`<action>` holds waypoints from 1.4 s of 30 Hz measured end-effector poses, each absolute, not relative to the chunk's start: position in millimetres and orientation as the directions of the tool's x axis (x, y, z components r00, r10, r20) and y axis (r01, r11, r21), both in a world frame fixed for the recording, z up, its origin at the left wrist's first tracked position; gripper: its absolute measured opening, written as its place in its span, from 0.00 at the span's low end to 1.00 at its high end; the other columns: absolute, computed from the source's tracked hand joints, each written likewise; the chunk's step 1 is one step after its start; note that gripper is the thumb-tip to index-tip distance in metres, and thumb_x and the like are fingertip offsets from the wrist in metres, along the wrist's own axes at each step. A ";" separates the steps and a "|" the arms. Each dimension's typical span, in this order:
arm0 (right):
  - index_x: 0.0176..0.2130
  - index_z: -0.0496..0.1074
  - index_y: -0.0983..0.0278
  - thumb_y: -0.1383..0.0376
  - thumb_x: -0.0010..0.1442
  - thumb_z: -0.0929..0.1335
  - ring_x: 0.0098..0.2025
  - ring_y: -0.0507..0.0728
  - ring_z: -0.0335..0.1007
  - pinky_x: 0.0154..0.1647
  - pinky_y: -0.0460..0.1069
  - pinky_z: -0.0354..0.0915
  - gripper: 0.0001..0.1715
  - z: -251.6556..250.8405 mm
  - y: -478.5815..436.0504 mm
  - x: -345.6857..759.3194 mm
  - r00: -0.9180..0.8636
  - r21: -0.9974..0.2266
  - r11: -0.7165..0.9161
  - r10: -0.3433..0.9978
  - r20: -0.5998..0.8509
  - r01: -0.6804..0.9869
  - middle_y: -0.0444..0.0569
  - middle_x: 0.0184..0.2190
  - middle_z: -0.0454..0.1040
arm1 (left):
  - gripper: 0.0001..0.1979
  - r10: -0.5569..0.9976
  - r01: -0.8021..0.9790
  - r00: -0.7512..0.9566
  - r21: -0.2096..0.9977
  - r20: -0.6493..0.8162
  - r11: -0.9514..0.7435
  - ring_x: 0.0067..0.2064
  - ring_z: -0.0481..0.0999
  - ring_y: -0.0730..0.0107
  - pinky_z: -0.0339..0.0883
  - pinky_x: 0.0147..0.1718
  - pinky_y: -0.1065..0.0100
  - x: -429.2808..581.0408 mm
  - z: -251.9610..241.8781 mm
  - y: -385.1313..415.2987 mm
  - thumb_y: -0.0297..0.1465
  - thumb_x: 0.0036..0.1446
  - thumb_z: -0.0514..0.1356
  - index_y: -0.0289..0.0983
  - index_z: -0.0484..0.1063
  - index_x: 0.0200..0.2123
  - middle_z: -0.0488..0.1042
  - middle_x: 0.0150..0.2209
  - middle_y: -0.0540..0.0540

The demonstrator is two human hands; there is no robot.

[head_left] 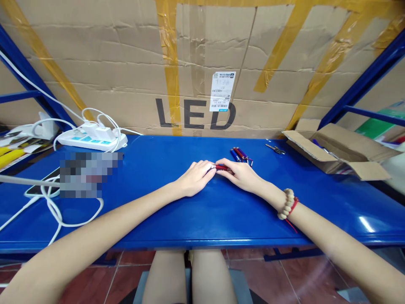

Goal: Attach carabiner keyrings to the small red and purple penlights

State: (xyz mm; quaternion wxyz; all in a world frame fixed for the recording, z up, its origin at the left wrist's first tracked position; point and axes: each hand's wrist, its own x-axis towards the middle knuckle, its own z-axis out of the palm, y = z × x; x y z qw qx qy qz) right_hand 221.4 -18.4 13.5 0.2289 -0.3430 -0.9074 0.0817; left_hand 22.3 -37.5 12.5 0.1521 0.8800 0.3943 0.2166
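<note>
Near the middle of the blue table, both hands meet at a slim red metal tube (222, 167) with a silvery end. My right hand (242, 174) grips its body between thumb and fingers. My left hand (196, 177) closes its thumb and fingertips around the silvery left end. The tube lies roughly level, and the fingers partly cover it. Just behind my right hand lie several similar slim blue and red tubes (241, 154), with small clips at their near ends. My right wrist wears a beaded bracelet (287, 204) and a red cord.
An open cardboard box (335, 147) holding blue items stands at the right; a key (274, 148) lies beside it. At the left are a white power strip (95, 138), a phone (42, 183), cables and a blurred-out patch. A large carton (126, 63) walls the table's back.
</note>
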 end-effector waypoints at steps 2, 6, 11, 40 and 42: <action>0.47 0.66 0.62 0.56 0.63 0.59 0.38 0.55 0.72 0.37 0.49 0.66 0.17 13.5 -17.4 221.8 -0.674 -0.304 0.776 0.631 0.383 0.553 0.50 0.40 0.75 | 0.19 0.760 0.640 0.594 0.416 0.265 -0.645 0.43 0.66 0.63 0.57 0.45 0.58 22.5 11.4 -37.3 0.37 0.65 0.37 0.36 0.64 0.42 0.68 0.42 0.44; 0.45 0.68 0.63 0.57 0.62 0.60 0.40 0.55 0.72 0.40 0.49 0.66 0.16 13.5 -17.1 222.1 -0.677 -0.289 0.796 0.605 0.419 0.532 0.50 0.41 0.75 | 0.18 0.759 0.657 0.592 0.384 0.270 -0.649 0.43 0.66 0.63 0.58 0.44 0.59 23.0 11.3 -37.7 0.37 0.65 0.38 0.37 0.64 0.40 0.68 0.41 0.44; 0.43 0.68 0.64 0.56 0.62 0.61 0.39 0.55 0.72 0.38 0.48 0.66 0.17 15.1 -20.3 220.6 -0.681 -0.267 0.790 0.611 0.403 0.552 0.50 0.39 0.75 | 0.18 0.751 0.671 0.604 0.339 0.265 -0.659 0.42 0.66 0.63 0.57 0.43 0.60 23.7 12.3 -38.2 0.37 0.65 0.39 0.36 0.65 0.38 0.68 0.40 0.44; 0.42 0.72 0.61 0.53 0.62 0.60 0.38 0.54 0.72 0.36 0.46 0.63 0.19 13.8 -19.4 222.0 -0.706 -0.256 0.795 0.607 0.365 0.550 0.47 0.38 0.76 | 0.23 0.772 0.666 0.583 0.396 0.252 -0.632 0.42 0.65 0.66 0.55 0.43 0.60 22.3 13.3 -37.4 0.37 0.65 0.37 0.36 0.64 0.27 0.68 0.40 0.47; 0.43 0.72 0.61 0.54 0.62 0.60 0.39 0.55 0.72 0.37 0.46 0.63 0.19 13.7 -18.7 222.2 -0.704 -0.263 0.789 0.615 0.356 0.556 0.47 0.39 0.76 | 0.22 0.773 0.667 0.581 0.394 0.257 -0.632 0.41 0.65 0.66 0.55 0.42 0.61 22.0 13.2 -37.1 0.37 0.65 0.37 0.36 0.64 0.27 0.67 0.40 0.47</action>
